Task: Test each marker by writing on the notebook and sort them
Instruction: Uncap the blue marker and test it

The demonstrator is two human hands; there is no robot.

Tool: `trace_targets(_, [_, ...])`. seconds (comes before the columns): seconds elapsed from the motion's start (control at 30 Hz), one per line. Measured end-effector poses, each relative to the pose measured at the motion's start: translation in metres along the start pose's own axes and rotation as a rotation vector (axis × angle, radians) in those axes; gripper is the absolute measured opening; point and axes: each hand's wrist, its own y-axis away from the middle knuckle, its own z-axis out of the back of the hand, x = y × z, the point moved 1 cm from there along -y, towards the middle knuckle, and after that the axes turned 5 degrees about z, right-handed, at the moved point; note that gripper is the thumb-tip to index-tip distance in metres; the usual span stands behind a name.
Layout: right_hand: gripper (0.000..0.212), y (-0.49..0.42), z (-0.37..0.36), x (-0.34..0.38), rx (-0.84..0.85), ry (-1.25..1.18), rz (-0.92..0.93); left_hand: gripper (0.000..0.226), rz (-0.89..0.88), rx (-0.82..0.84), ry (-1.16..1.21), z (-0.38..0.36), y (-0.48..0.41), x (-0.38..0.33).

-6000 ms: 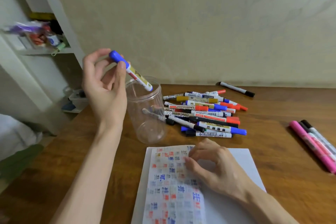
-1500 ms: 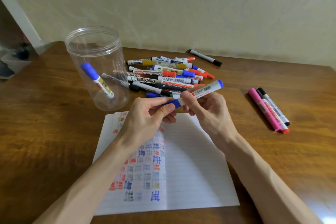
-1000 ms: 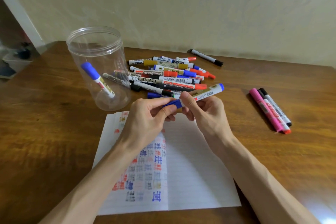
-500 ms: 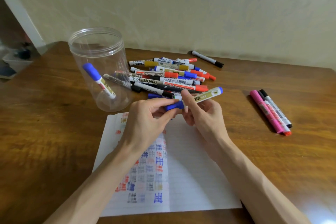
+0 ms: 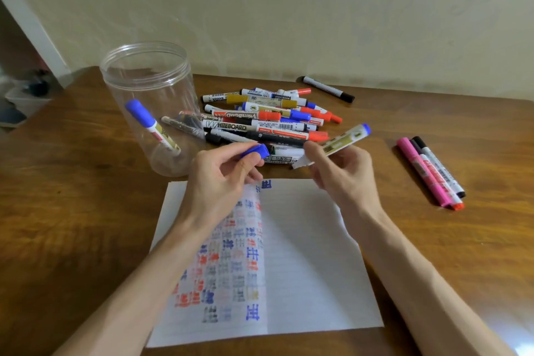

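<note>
Cap's off now: half a sec ago both your hands were joined on one capped pen. Now the blue cap (image 5: 255, 151) sits pinched in your left grip (image 5: 219, 179), thumb vs forefinger, just past the far edge of the notebook (image 5: 303, 254). Your right grip (image 5: 344, 173) holds the marker (image 5: 344, 140) by its barrel in curled fingers, also just past that edge, nearer the right corner. Cap & marker are apart w/ a small gap. The bared nib end points down toward the notebook's top; the blue butt end tilts up and away from it. So uncapping looks done, & next is prob. a test stroke on the blank right half; the left half is already full of coloured marks. Nib's blurred, can't tell its ink. Sorting spots: clear jar (image 5: 150, 72) w/ one blue-capped pen (image 5: 151, 126) beyond the notebook's far-left corner, the pile (image 5: 268, 118) beyond its far edge, a small row (image 5: 430, 170) well off to its right on the counter (image 5: 72, 225).
</note>
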Motion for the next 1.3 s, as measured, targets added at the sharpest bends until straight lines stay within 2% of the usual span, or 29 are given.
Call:
trace_targets(0.17, [0.013,0.004,-0.009,-0.003,0.042,0.107,0.076,0.025,-0.016,-0.013,-0.035,0.007,-0.001,0.003])
trace_targets(0.33, [0.024,0.002,-0.022,-0.011,0.037,0.274,0.103,0.024,0.004,-0.05,-0.048,0.008,-0.004,0.006])
trace_targets(1.3, [0.024,0.003,-0.025,-0.017,-0.002,0.408,0.203,0.027,-0.051,-0.044,-0.119,0.007,-0.003,0.007])
